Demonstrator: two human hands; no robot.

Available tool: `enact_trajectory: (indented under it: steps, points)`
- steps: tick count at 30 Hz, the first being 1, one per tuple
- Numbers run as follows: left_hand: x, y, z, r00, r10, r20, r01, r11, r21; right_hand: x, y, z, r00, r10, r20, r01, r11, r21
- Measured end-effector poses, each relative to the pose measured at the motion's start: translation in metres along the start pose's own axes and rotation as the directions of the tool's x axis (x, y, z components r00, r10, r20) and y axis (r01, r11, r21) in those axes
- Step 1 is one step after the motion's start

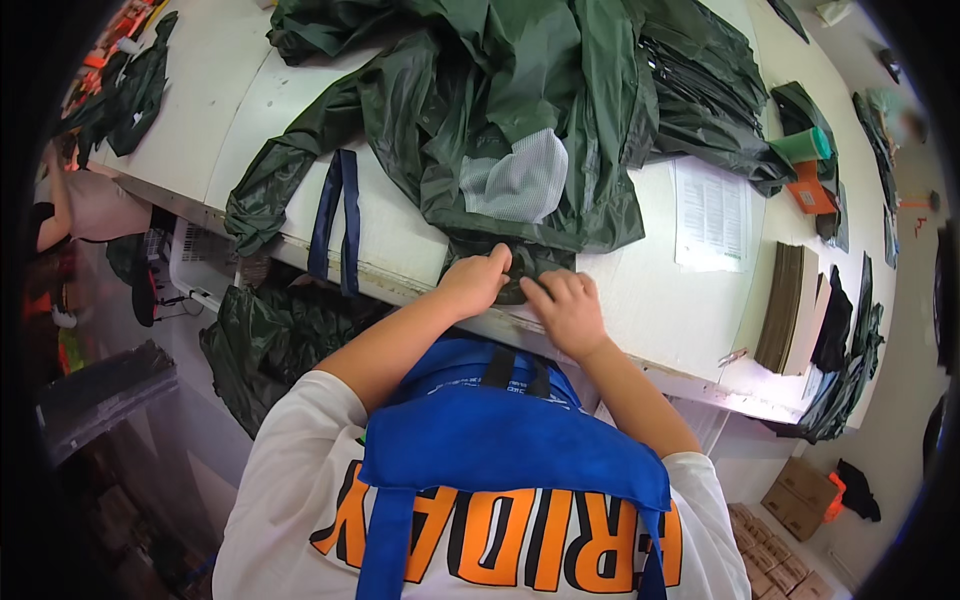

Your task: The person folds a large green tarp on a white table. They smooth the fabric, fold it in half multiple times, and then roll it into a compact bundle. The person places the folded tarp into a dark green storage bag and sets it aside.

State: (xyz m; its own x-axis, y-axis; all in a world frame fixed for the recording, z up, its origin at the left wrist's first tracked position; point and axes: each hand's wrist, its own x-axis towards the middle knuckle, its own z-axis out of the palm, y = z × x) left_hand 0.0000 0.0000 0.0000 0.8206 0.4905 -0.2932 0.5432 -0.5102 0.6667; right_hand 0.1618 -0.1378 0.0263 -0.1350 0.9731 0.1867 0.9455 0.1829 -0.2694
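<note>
A dark green rain jacket (400, 110) lies spread over the white table, one sleeve stretched toward the left edge. White mesh lining (522, 178) shows in its middle. At the table's front edge, a narrow piece of the same green material hangs toward me. My left hand (478, 282) is closed on this part, thumb pressed against it. Close on its right, my right hand (568, 308) pinches the fabric with curled fingers. The material between the fingertips is partly hidden. Left of the hands, a folded navy strap (337, 222) drapes over the edge.
More dark green garments (700, 90) are piled at the far right. A printed sheet (712, 215), a cardboard stack (786, 308) and a green roll (800, 146) lie on the right side. Below the left edge hang green garments (262, 345). Another person (85, 205) stands at far left.
</note>
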Motion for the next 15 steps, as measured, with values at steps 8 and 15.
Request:
enact_trajectory:
  steps: [8,15]
  points:
    - [-0.010,0.036,-0.013,0.860,0.437,-0.263,-0.246,0.807,0.536,0.020,0.047,0.022,1.000,-0.002,0.010,-0.002,0.892,0.453]
    - [0.038,-0.001,-0.016,0.969,0.238,-0.066,-0.233,0.969,0.077,0.038,0.063,0.012,0.966,0.257,0.031,-0.234,0.816,0.528]
